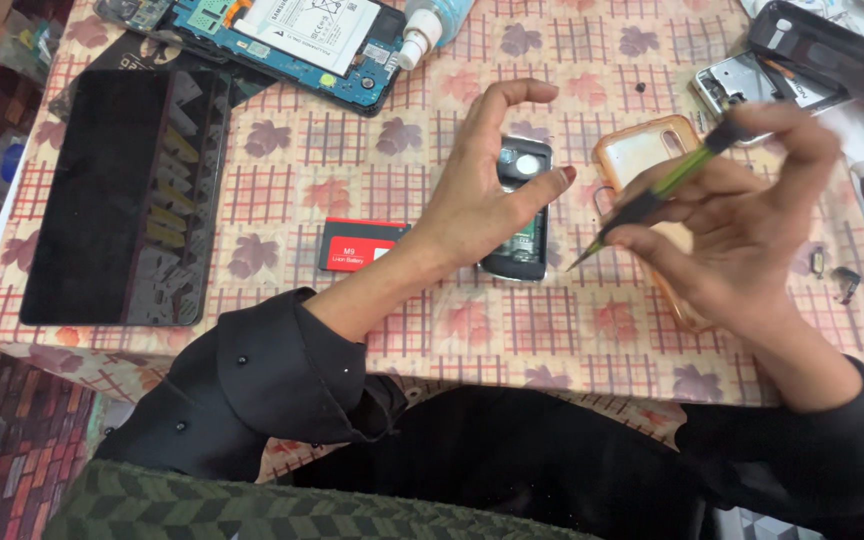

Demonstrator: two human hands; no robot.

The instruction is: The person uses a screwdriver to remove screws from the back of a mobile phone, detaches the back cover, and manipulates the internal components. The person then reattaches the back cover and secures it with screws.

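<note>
- Left hand (482, 195): resting over the small black opened mobile phone (522, 205), palm on its left edge, thumb stretched across its middle; the fingers are curled up in an open arc and clasp nothing.
- Right hand (742, 215): closed around a slim green-and-black screwdriver (657, 195), pinched between thumb and fingers; the tool slants down to the left, its tip hovering just right of the phone, above the tabletop.
- The phone lies back-up without its cover, inner parts exposed, near the middle of the tabletop (372, 160), which carries a checked cloth with a leaf pattern.
- A red-and-black flat battery (357, 243) lies just left of the phone, beside the left wrist.
- A clear orange-tinted soft phone case (642, 150) lies to the right of the phone, partly under the right hand.
- A large dark tablet screen panel (122, 195) lies at the left side.
- An opened tablet body with a white battery (297, 40) sits at the top edge, a white bottle (432, 25) touching it.
- Both sleeves are black.
</note>
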